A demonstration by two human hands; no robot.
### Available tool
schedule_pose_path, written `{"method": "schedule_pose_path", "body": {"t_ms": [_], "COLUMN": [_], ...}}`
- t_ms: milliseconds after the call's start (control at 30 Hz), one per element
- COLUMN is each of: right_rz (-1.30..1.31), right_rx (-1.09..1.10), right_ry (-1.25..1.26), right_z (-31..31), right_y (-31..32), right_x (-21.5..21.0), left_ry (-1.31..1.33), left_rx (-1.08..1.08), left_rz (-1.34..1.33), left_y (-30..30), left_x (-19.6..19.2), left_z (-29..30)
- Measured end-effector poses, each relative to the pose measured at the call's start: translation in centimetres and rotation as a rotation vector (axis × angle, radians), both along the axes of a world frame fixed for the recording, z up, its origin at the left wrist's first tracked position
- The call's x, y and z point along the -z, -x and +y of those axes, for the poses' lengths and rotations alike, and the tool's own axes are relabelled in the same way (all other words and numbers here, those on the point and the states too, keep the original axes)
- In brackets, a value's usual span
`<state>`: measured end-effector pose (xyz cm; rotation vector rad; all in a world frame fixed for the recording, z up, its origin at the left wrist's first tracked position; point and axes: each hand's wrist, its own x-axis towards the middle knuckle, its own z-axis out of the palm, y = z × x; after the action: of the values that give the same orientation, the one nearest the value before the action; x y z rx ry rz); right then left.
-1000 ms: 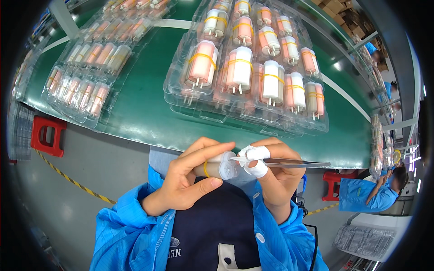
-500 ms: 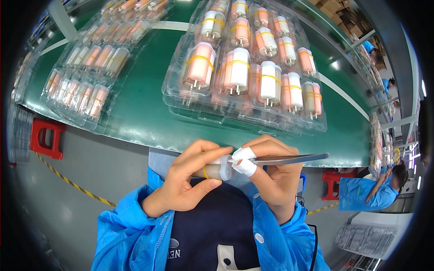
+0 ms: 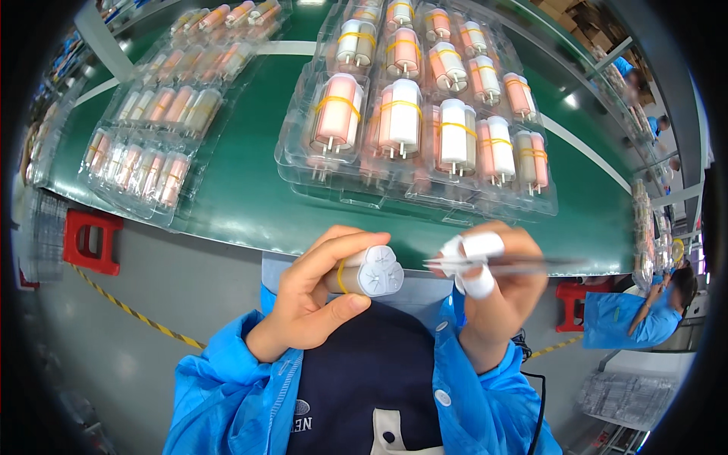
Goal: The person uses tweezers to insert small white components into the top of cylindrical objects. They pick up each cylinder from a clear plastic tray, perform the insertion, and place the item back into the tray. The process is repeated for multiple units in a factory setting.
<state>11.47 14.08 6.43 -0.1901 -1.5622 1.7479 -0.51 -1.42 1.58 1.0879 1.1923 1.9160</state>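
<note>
My left hand (image 3: 315, 296) is closed round a bundle of tubes (image 3: 347, 279) bound by a yellow rubber band. Its pale cap (image 3: 381, 271) has three rounded lobes, each with a star-shaped slit mark, and faces right and toward me. Off to the right, apart from the bundle, my right hand (image 3: 504, 284) grips a pair of metal tweezers (image 3: 523, 267), blurred by motion, with the tips pointing left at the bundle. White coverings (image 3: 479, 246) wrap the thumb and a finger of that hand. Nothing can be made out between the tweezer tips.
Beyond my hands, a clear plastic tray (image 3: 356, 193) of banded pink, white and grey tube bundles stands on the green table (image 3: 235, 189). More trays (image 3: 140, 171) lie at the left. Red stools (image 3: 91, 241) flank the table; a co-worker in blue (image 3: 633, 315) is at the right.
My right hand and the tweezers have drawn away to the right from the bundle's cap. The bundle has turned so that its capped end shows more fully.
</note>
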Motion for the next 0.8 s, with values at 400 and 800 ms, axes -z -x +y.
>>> {"method": "schedule_pose_path", "body": {"t_ms": [400,800], "right_rz": [-0.151,-0.162], "right_rx": [0.205,0.3], "right_ry": [-1.211,-1.099], "right_z": [-0.7,-0.9], "right_y": [-0.3,-0.2], "right_x": [-8.1,-6.8], "left_ry": [-0.01,-0.006], "left_rx": [-0.036,-0.174], "left_rz": [0.08,0.246], "left_y": [-0.6,-1.0], "left_x": [1.0,1.2], "left_z": [0.3,0.2]}}
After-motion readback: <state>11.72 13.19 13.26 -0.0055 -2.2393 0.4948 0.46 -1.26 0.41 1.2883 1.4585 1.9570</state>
